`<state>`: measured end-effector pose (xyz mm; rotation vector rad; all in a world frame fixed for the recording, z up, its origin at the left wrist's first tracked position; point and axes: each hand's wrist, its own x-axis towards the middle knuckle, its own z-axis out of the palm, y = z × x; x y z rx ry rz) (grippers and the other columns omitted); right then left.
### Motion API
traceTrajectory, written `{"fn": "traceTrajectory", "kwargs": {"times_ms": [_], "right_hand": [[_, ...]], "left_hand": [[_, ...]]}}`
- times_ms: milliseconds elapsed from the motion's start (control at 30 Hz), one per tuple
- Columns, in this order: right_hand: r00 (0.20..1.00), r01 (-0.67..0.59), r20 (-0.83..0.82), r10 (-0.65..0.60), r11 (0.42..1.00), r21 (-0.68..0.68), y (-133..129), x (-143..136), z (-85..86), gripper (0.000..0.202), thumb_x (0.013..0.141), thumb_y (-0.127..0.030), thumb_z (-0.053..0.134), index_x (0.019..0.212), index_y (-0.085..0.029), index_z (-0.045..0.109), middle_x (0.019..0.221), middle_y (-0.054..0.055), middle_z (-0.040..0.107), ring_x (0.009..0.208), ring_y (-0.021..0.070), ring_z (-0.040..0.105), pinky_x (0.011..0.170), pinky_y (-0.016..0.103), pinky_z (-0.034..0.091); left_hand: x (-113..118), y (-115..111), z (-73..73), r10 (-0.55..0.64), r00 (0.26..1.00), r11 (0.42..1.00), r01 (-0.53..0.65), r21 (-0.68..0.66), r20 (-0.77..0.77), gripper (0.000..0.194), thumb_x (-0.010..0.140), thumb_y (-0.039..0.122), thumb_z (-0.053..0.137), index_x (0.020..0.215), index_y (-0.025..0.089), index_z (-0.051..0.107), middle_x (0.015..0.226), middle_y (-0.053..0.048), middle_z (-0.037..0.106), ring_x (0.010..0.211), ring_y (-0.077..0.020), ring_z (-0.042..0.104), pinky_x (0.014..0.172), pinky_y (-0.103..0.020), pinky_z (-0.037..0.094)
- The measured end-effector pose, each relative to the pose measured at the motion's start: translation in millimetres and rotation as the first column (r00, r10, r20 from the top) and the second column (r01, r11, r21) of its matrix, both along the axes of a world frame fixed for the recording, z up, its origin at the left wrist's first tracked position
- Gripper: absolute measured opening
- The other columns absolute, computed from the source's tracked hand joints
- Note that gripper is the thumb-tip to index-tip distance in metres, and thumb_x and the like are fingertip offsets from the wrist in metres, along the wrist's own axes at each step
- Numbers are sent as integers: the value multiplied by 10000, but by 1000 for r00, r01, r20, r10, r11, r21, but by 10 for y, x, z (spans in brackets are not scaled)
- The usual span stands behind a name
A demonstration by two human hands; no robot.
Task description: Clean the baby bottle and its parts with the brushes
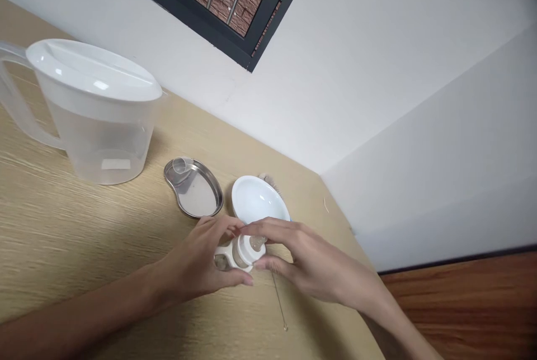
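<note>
A small baby bottle with a white side handle, a white collar and a clear teat is tilted between my hands, low in the middle of the view. My left hand is closed around the bottle at its handle side, thumb below and fingers above. From the other side, my right hand pinches the white collar, its thumb at the lower edge and fingertips over the top. Part of the bottle's body is hidden by my hands. A thin wire tool with a looped end lies under my right hand.
A white bowl stands just beyond my hands, with a bristly brush partly behind it. Left of that is a metal kidney dish holding a clear cap. A large lidded pitcher stands at the left. A wall borders the table.
</note>
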<state>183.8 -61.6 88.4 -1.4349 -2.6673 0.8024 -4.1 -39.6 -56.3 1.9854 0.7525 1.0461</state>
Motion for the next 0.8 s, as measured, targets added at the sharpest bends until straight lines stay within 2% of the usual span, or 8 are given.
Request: {"fn": "traceTrajectory", "kwargs": {"times_ms": [133, 300, 467, 633, 800], "right_hand": [[998, 28, -54, -32, 997, -74, 53, -2, 10, 289, 930, -193, 612, 1202, -285, 643, 1237, 23, 651, 1098, 187, 621, 981, 354, 503], [958, 174, -177, -226, 948, -267, 93, 50, -60, 416, 934, -281, 619, 1344, -271, 547, 1177, 46, 667, 1035, 182, 650, 871, 343, 556], [917, 211, -253, -309, 913, -350, 86, 109, -83, 424, 932, -363, 633, 1334, -260, 545, 1045, 29, 685, 949, 165, 641, 829, 328, 526], [904, 229, -270, -333, 908, -351, 42, 152, -75, 409, 934, -389, 628, 1318, -269, 553, 1041, 18, 672, 922, 150, 613, 815, 313, 494], [887, 285, -273, -371, 908, -307, 14, 184, -72, 380, 916, -400, 647, 1258, -247, 584, 1010, 19, 662, 884, 150, 608, 789, 311, 490]], "left_hand": [[2, 21, 6, -51, 995, 990, 61, -126, 81, 791, 570, 434, 910, 1213, 275, 477, 1176, -35, 653, 1093, -274, 613, 911, -411, 495], [20, -45, 66, 33, 987, 970, 7, -245, 159, 615, 673, 382, 859, 1175, 273, 520, 1188, -28, 659, 1119, -250, 613, 926, -399, 494], [10, -84, 131, 27, 974, 923, 61, -381, 223, 522, 707, 454, 829, 1115, 264, 566, 1125, -30, 682, 1070, -231, 638, 845, -355, 530], [-5, -69, 140, 12, 979, 915, 70, -396, 202, 520, 693, 484, 828, 1094, 255, 588, 1114, -28, 686, 1041, -225, 640, 818, -340, 534], [-6, -75, 162, 1, 994, 946, 35, -321, 110, 408, 723, 456, 799, 1042, 250, 650, 1067, -14, 705, 1000, -226, 646, 860, -355, 504]]}}
